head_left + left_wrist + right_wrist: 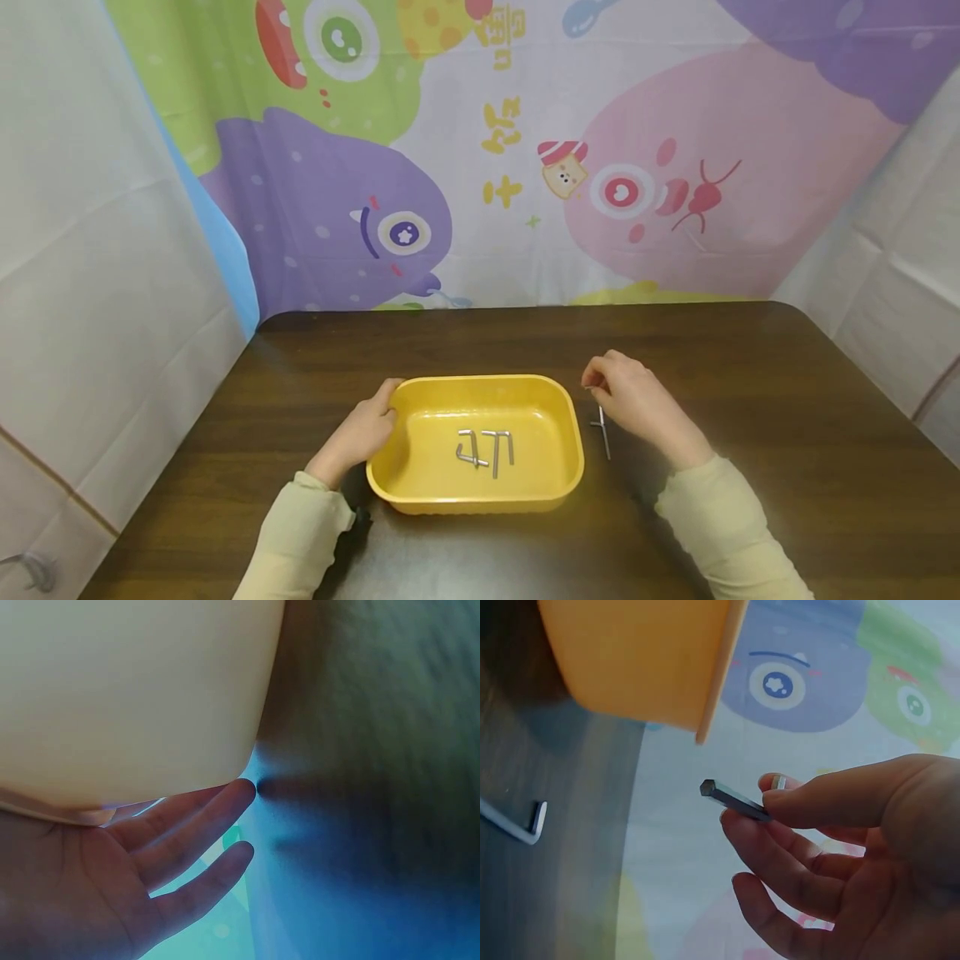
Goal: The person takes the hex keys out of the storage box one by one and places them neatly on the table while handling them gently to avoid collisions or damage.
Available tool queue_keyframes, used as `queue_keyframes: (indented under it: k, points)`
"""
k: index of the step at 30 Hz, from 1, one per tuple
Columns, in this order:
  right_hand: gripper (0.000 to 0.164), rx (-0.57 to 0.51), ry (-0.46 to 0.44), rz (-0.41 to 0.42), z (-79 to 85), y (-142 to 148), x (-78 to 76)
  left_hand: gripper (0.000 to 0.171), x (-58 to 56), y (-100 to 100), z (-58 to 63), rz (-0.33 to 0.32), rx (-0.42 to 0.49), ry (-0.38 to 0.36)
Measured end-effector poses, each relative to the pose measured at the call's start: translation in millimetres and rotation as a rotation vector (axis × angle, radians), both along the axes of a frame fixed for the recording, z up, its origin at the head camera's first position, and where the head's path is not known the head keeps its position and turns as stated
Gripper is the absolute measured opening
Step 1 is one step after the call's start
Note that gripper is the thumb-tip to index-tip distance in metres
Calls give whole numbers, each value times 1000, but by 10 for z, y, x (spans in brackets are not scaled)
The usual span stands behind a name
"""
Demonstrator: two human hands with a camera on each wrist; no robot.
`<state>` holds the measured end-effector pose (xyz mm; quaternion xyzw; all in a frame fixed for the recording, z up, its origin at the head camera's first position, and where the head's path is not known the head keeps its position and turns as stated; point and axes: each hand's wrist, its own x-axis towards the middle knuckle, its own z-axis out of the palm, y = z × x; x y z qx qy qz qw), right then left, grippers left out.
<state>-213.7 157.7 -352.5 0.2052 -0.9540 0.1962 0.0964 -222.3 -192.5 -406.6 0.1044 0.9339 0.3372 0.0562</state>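
Observation:
A yellow plastic tray [475, 505] holds several silver L-shaped hex keys [496, 454] on its floor. At its left end my left hand [365, 427] grips the rim, and in the left wrist view the fingers [199, 832] lie along the outside wall. To the right of the tray, my right hand [637, 404] is raised above the table and pinches a hex key [735, 801] between thumb and fingertips. Its six-sided end points out toward the tray, and part of it is hidden by the thumb. Below that hand another hex key [607, 444] lies on the table.
The dark wood-grain table [480, 554] has a cartoon-printed curtain [510, 250] hanging behind its far edge. White sheets [97, 208] hang at both sides. A small grey curved object [36, 572] shows at the lower left, beyond the table.

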Motion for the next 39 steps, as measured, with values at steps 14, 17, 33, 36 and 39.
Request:
queue_keyframes:
  k: [14,17,33,36,39]
  points:
    - [3,94,-136,-55,-120,142,-101,41,17,5,11,2,-6,20]
    - [2,105,-200,-83,-144,155,-117,41,13,3,8,1,-7,21]
    - [11,149,-363,-168,-283,238,-153,42,1,5,-2,5,-10,0]
    - [12,155,-372,-165,-302,243,-162,42,-3,0,-4,5,-8,1]
    - [13,156,-374,-163,-327,249,-171,42,-5,-3,-12,5,-1,-2]
